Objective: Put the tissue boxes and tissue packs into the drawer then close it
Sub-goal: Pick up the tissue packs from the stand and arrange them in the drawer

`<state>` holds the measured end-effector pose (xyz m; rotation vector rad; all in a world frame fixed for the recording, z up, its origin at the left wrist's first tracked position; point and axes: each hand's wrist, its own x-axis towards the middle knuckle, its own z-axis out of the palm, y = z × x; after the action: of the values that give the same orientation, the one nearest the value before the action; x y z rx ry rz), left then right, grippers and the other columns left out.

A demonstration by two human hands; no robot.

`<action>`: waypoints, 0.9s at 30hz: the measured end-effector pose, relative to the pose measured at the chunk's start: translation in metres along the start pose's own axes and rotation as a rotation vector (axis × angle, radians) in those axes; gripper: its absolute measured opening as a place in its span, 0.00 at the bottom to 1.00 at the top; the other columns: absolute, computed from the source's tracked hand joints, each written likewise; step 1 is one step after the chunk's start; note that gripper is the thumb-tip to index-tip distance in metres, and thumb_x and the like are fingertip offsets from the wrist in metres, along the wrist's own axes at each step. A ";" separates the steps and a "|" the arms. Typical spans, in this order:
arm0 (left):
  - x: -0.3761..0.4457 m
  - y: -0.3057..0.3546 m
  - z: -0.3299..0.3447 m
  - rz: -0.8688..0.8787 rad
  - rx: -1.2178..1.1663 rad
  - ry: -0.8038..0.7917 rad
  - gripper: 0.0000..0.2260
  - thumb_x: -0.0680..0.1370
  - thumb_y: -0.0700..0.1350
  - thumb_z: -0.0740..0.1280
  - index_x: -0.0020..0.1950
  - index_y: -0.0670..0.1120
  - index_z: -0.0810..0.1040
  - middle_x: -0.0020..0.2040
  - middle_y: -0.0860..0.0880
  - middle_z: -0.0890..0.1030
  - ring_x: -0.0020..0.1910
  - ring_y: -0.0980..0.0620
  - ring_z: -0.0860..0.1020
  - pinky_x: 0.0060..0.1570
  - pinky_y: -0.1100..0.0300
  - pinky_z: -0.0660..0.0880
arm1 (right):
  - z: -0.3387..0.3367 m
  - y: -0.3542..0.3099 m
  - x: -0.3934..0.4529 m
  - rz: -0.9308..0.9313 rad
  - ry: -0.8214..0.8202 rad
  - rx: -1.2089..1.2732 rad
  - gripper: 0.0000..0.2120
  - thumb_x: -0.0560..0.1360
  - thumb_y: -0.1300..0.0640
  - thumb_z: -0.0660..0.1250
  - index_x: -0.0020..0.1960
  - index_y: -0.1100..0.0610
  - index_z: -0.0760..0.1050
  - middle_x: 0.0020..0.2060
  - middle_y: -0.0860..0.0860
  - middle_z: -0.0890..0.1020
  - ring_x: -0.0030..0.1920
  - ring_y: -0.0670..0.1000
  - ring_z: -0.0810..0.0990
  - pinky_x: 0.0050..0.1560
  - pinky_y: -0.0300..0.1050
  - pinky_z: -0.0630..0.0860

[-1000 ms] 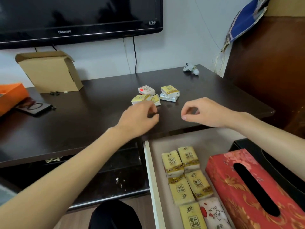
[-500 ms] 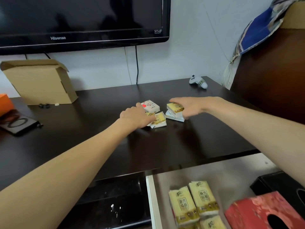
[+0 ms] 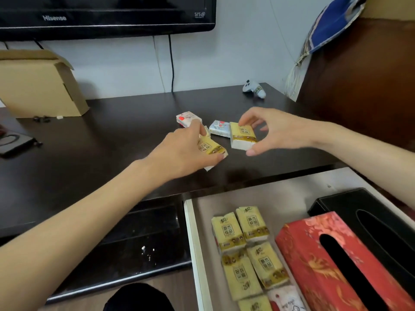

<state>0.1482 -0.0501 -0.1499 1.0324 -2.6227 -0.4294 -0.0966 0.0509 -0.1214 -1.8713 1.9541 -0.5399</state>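
I have my left hand [image 3: 186, 151] closed round one yellow pack [image 3: 211, 149], right hand [image 3: 276, 131] pinching another [image 3: 242, 135], above the dark tabletop [image 3: 112, 135]. Light, soft, slick wrap: I judge end-to-end grip safest.

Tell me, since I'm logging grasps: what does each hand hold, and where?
Left hand: yellow tissue pack, gripped across its ends. Right hand: another yellow pack, pinched by its edges.

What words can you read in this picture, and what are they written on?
"Hisense": on the bottom edge of the TV.
"srs": small logo on the TV's right corner, with tiny print under it too small to read.
Yellow tissue packs: Chinese characters, too blurred to read surely.
White tissue packs: drawings only, no clear words.
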 end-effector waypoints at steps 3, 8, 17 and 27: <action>-0.049 0.026 0.012 0.060 0.001 -0.035 0.29 0.63 0.75 0.66 0.54 0.57 0.68 0.46 0.58 0.78 0.43 0.54 0.77 0.39 0.58 0.70 | 0.023 -0.008 -0.064 -0.019 -0.030 0.079 0.26 0.64 0.37 0.80 0.57 0.41 0.76 0.55 0.38 0.82 0.58 0.42 0.81 0.63 0.52 0.77; -0.127 0.054 0.056 0.206 -0.018 -0.201 0.27 0.66 0.70 0.67 0.57 0.56 0.69 0.53 0.57 0.75 0.49 0.56 0.74 0.47 0.59 0.76 | 0.066 -0.002 -0.154 -0.019 -0.155 0.000 0.21 0.68 0.35 0.76 0.56 0.36 0.73 0.56 0.36 0.80 0.58 0.40 0.80 0.57 0.48 0.80; -0.163 0.065 0.118 0.415 0.176 -0.180 0.28 0.71 0.64 0.69 0.64 0.49 0.70 0.61 0.52 0.73 0.56 0.53 0.68 0.56 0.57 0.72 | 0.106 0.004 -0.175 -0.109 -0.275 -0.324 0.18 0.70 0.42 0.71 0.52 0.36 0.64 0.57 0.37 0.75 0.55 0.44 0.77 0.51 0.48 0.78; -0.163 0.059 0.123 0.401 0.242 -0.168 0.26 0.73 0.64 0.67 0.63 0.48 0.71 0.59 0.51 0.73 0.57 0.52 0.69 0.57 0.53 0.73 | 0.129 0.016 -0.172 -0.157 -0.187 -0.423 0.20 0.69 0.28 0.64 0.55 0.36 0.68 0.55 0.36 0.74 0.56 0.39 0.70 0.54 0.38 0.68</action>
<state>0.1806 0.1253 -0.2659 0.5224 -2.9916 -0.1114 -0.0361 0.2217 -0.2380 -2.2473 1.9139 0.0180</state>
